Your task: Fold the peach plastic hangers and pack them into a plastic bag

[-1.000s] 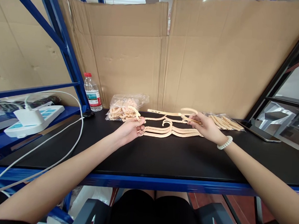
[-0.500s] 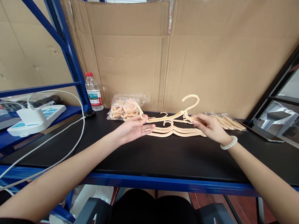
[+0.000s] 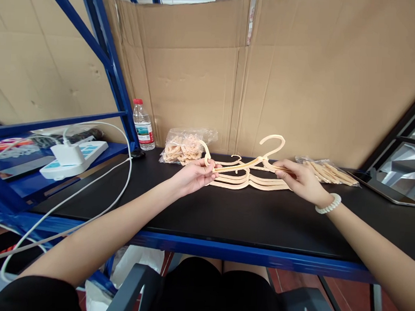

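A cream-coloured clothes hanger (image 3: 240, 167) is held above the black tabletop, with its large hook (image 3: 278, 143) pointing up. My left hand (image 3: 197, 175) is closed, pinching the hanger's left end between thumb and fingers. From these fingers rises a curved cream piece (image 3: 206, 149); I cannot tell whether it is joined to the hanger. My right hand (image 3: 302, 179) is closed around the hanger's right arm, hiding that end. Just behind and below lie several stacked hangers (image 3: 267, 183) of the same colour, partly covered by the held one and by my hands.
A clear bag of cream parts (image 3: 182, 147) and a red-capped water bottle (image 3: 143, 126) stand back left. Another bag of long parts (image 3: 331, 172) and a phone-like device (image 3: 388, 191) lie right. A white cable (image 3: 119, 194) loops over the left edge from a power strip (image 3: 73, 159).
My left fingers, spread before, have closed in on the hanger's left end. The view has turned a little left, so everything sits further right.
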A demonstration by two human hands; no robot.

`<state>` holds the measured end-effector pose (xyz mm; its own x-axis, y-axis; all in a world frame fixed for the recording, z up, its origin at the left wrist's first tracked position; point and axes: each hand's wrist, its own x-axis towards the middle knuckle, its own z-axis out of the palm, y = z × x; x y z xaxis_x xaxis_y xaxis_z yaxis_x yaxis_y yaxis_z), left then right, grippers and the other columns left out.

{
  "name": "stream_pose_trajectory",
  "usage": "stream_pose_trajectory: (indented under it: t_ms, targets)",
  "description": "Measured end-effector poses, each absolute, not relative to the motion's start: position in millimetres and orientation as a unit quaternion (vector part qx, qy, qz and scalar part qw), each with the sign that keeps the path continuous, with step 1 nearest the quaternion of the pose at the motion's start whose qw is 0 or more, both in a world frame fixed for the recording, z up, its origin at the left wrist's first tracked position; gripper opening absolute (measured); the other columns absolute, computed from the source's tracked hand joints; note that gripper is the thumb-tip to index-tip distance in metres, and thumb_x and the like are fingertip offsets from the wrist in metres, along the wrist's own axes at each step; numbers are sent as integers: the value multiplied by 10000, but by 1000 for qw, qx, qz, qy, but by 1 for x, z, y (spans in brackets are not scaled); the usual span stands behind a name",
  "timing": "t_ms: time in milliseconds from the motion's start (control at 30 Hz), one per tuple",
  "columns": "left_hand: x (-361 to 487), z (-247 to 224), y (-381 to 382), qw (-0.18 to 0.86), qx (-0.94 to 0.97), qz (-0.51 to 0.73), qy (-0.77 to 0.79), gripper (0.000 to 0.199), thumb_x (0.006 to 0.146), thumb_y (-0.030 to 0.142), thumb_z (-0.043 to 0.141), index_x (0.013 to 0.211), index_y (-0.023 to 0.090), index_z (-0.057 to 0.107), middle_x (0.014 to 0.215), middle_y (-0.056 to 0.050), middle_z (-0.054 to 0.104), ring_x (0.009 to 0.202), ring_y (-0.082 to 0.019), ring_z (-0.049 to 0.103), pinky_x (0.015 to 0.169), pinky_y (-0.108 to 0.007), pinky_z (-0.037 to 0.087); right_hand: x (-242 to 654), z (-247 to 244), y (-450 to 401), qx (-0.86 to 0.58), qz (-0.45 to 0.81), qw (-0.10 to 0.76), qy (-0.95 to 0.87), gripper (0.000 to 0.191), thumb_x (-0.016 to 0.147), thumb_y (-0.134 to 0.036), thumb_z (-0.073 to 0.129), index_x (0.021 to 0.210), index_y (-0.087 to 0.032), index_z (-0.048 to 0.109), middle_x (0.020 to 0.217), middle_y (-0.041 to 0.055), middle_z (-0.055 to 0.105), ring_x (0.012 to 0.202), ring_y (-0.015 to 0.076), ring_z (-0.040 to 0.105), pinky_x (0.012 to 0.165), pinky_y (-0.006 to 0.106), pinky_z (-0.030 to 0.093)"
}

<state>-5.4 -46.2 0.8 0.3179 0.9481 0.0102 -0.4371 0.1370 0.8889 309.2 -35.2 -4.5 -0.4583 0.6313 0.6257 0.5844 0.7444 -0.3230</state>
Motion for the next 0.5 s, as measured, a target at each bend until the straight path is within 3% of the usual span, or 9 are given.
stream_pose_trajectory:
  t_ms: [333, 500]
  targets:
    - [-5, -7, -43, 631, 455, 541, 319, 168, 748, -46, 618, 711, 115, 586, 757, -28, 662, 622, -94, 673, 672, -184, 568, 305, -10, -35, -351, 34, 381, -855, 254, 961, -425, 430, 974, -234, 596, 789, 42, 626, 611, 189, 534, 558, 320, 425]
    - [-3, -8, -46, 610, 451, 563, 328, 180, 747, -53, 596, 695, 117, 570, 723, -18, 659, 574, -84, 655, 629, -178, 552, 303, -13, -34, -353, 33, 386, -852, 250, 962, -424, 437, 983, -232, 595, 805, 40, 630, 613, 185, 541, 564, 318, 427]
